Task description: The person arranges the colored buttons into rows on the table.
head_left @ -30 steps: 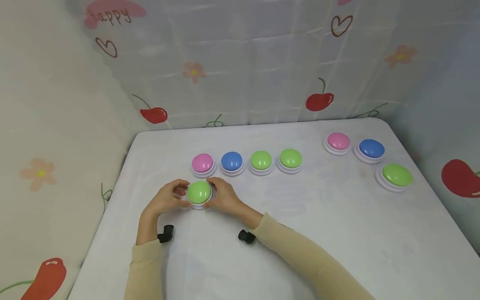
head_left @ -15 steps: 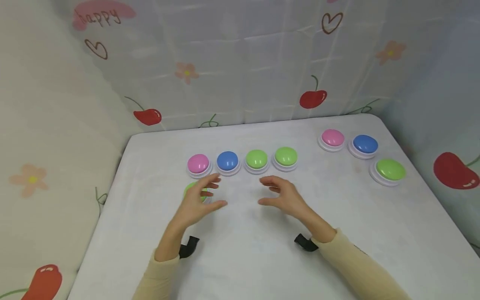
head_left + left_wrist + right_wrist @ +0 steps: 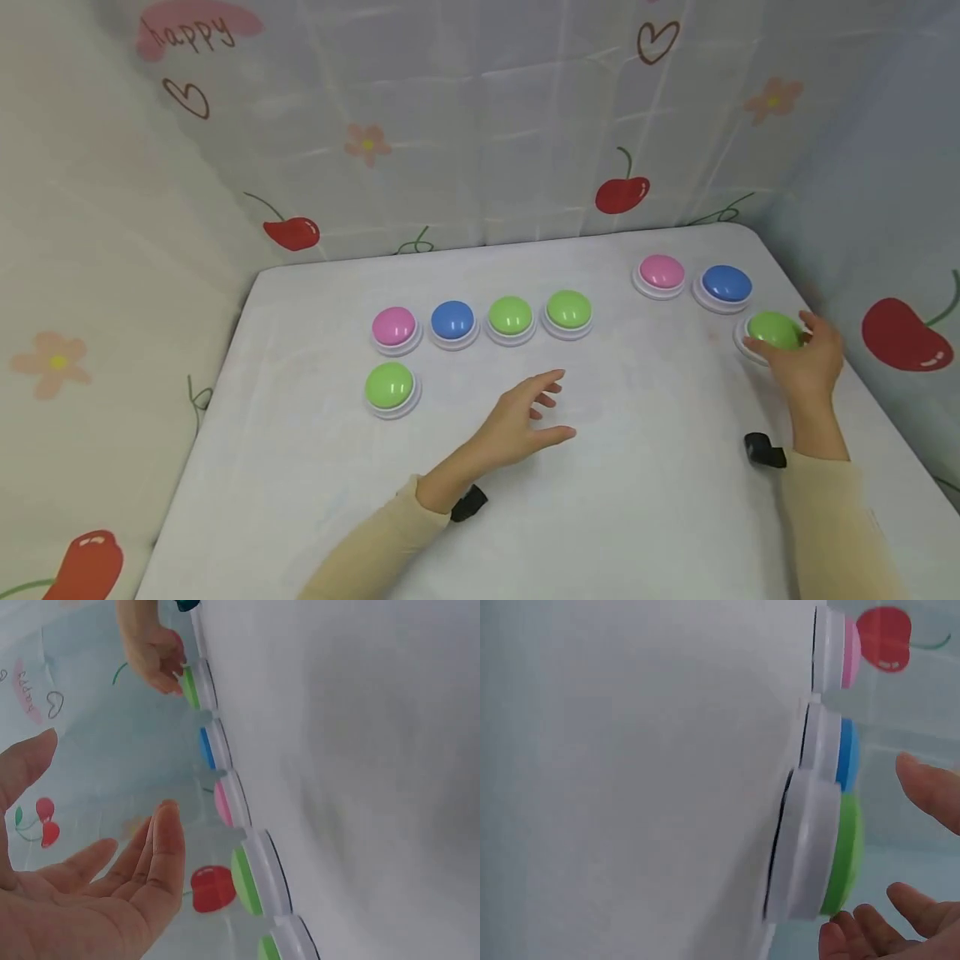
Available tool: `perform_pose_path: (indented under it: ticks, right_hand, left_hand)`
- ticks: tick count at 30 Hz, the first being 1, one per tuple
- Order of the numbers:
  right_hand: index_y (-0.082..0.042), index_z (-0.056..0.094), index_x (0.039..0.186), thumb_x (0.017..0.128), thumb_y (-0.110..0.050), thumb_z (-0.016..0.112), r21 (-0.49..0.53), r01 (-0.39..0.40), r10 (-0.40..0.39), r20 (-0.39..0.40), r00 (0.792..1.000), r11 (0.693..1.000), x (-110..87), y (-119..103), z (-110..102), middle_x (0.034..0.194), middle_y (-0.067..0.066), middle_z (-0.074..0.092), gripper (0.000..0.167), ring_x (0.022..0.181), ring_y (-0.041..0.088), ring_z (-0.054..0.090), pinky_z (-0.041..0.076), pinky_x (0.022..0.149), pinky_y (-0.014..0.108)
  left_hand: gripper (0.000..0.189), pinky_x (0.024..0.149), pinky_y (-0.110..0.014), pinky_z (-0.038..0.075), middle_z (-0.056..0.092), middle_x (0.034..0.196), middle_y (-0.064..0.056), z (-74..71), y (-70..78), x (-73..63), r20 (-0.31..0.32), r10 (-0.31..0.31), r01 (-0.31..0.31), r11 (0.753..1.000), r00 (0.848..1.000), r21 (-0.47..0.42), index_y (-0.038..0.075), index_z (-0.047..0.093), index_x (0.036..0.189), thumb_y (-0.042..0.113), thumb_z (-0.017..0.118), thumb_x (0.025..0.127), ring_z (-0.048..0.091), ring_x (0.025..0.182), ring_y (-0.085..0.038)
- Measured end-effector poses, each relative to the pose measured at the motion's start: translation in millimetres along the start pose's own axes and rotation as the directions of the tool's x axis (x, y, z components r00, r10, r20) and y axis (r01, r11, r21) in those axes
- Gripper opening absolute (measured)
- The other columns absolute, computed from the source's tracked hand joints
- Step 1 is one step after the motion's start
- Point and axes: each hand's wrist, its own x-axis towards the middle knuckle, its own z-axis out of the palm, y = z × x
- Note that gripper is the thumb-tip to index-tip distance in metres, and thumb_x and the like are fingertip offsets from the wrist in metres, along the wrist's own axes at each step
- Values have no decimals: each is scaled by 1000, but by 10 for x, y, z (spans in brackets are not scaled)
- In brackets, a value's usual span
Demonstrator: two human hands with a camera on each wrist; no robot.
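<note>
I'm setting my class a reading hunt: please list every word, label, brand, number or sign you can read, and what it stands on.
"happy": brown lettering on a pink blotch of the pale printed backdrop, head view.
"happy": sideways, on a pink blotch, left wrist view.
Glossy domed buttons with round white bases: no lettering visible.
Black wrist-worn pieces: any marking too small to read.

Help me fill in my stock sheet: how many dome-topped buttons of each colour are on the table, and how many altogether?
Green buttons: 4
Pink buttons: 2
Blue buttons: 2
Total: 8
</note>
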Motion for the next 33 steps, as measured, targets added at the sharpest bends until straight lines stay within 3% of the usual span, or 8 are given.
perform_pose_path:
  ticks: [3,6,12,16,23,28,33]
  right_hand:
    - [-15,12,158,89,-37,68,57,-103,102,26,994,993,153,124,-96,164,11,13,92,149,33,17,25,121,49]
    - [-17,11,158,87,-39,70,94,-150,144,68,987,984,244,197,-127,165,9,12,95,150,32,16,22,122,45]
    - [-16,14,158,87,-28,73,152,-169,155,101,983,974,312,271,-101,164,10,15,93,149,29,17,20,123,39]
    - [-13,21,156,86,-23,74,147,-171,159,90,983,974,327,330,-79,161,11,23,89,140,26,28,25,122,38]
    - [-23,30,154,82,-29,79,181,-204,194,72,978,962,362,349,-58,148,-1,40,87,124,14,38,29,119,34]
    - [-27,33,153,78,-28,83,230,-230,217,77,973,946,351,338,-75,122,-21,46,90,110,1,37,32,115,28]
    - [-31,32,152,71,-31,88,280,-276,260,95,961,919,294,339,-106,128,-22,44,98,112,0,36,30,116,26]
  left_hand:
    - [72,90,-20,52,59,133,-12,107,61,96,5,5,-5,1000,1000,-10,14,41,147,21,77,85,61,112,-21]
    - [72,89,-18,52,59,132,-12,184,108,152,9,11,-11,1000,1000,-16,13,41,147,22,77,85,62,112,-19]
    - [70,88,-18,52,61,130,-13,232,133,198,-6,8,-8,999,1000,-35,12,42,146,22,76,86,63,110,-18]
    - [68,89,-20,53,61,129,-13,238,108,201,-11,-16,16,998,1000,-62,12,43,145,21,76,86,63,109,-19]
    - [67,89,-21,53,62,128,-13,249,63,189,-26,-35,32,996,999,-84,12,45,145,21,76,86,63,107,-16]
    - [66,88,-19,53,63,126,-13,256,38,196,-32,-38,36,997,999,-75,12,46,144,20,76,85,64,106,-15]
    - [65,88,-20,53,63,126,-12,262,25,211,-21,-50,48,995,999,-91,11,47,143,19,76,85,63,106,-19]
